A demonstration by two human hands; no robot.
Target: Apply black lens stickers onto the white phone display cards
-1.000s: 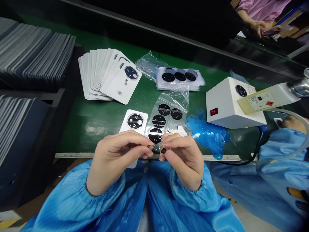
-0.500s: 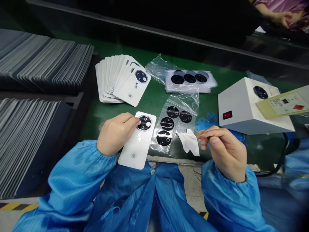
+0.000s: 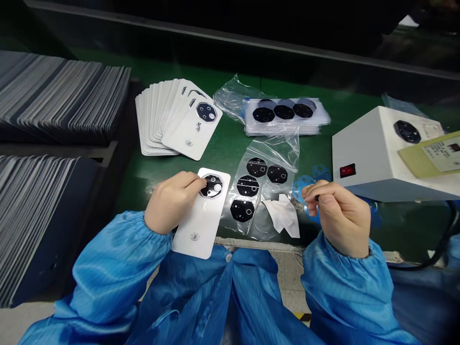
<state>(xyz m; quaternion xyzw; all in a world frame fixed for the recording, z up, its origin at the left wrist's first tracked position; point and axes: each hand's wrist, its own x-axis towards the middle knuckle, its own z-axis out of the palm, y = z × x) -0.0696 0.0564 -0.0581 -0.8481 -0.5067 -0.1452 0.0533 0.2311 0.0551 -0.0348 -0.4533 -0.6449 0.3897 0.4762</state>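
A white phone back cover (image 3: pixel 206 223) lies tilted near the table's front edge, with a black octagonal camera plate (image 3: pixel 214 180) at its upper end. My left hand (image 3: pixel 175 199) is closed over the cover's left side, fingertips at the plate's left edge; whether they also pinch something small is hidden. To the right, above the table, my right hand (image 3: pixel 341 215) is closed in a pinch on a small dark thing (image 3: pixel 316 198), too small to name. Between my hands lie a clear bag (image 3: pixel 264 188) with several black octagonal plates (image 3: pixel 247 186) and a crumpled white cloth (image 3: pixel 282 214).
Fanned white covers (image 3: pixel 153 120) lie at the back left. Behind the bag is a stack of clear film sheets (image 3: pixel 287 128) with black plates. A white box with a red switch (image 3: pixel 347 170) stands right, near blue film pieces (image 3: pixel 305 184). Racks of dark panels (image 3: pixel 32 225) fill the left.
The view has turned slightly, shifting the white box rightward. My right hand has turned slightly, still pinching the small dark thing. My left fingertips have shifted slightly at the plate's edge.
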